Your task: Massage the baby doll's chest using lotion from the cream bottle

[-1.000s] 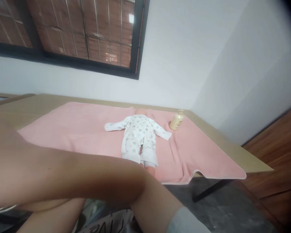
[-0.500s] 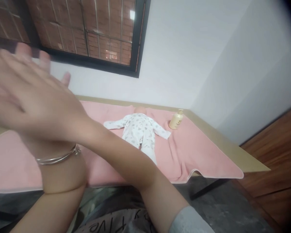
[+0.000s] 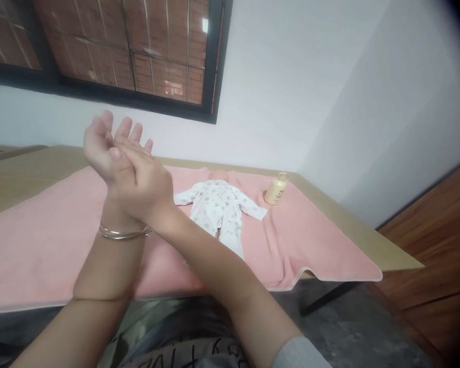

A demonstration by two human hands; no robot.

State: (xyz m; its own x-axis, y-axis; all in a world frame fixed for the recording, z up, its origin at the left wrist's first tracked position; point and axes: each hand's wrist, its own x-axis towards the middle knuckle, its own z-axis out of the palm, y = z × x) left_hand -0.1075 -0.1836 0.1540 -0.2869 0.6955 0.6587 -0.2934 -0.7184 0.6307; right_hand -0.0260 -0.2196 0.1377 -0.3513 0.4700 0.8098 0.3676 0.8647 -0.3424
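My left hand [image 3: 96, 149], with a silver bracelet [image 3: 122, 233] at its wrist, is raised above the table. Its fingers point up and are slightly curled and apart. Across its palm lies my right hand [image 3: 147, 179], wrapped round it with the thumb on the near side. The right fingertips are mostly hidden behind the left hand. Beyond my forearms, a baby doll [image 3: 216, 202] in a white printed outfit lies on its back on a pink blanket [image 3: 310, 245]. To its right stands a pale yellow pump bottle [image 3: 276, 190].
The blanket covers much of a light wooden table [image 3: 383, 253], its front edge hanging slightly over. Behind is a white wall with a dark-framed, barred window [image 3: 138, 94]. A wooden panel [image 3: 437, 225] stands at the right above a dark floor.
Both hands have moved right and away from the camera, from the left edge of view. My right hand has slid down from over the left hand to grip round its palm.
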